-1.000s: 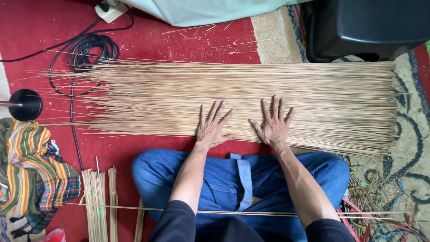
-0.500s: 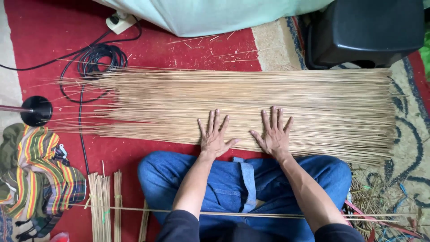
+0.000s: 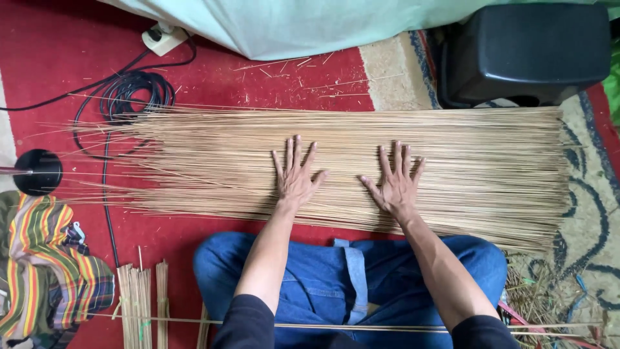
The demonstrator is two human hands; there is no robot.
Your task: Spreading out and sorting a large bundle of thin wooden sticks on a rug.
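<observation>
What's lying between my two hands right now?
Only the spread layer of thin tan sticks shows between the left hand and the right hand in the head view; both palms rest flat on it, nothing else there.

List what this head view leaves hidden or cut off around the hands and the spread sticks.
- Sticks beneath the left hand and right hand: covered by the palms.
- Black box: top cut off by the frame edge.
- Striped cloth: cut by the left edge.
- Small stick bundles: lower ends run off the bottom edge.

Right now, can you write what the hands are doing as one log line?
left hand: flat on thin sticks, fingers spread | right hand: flat on same sticks | sticks: spread on red carpet
</observation>
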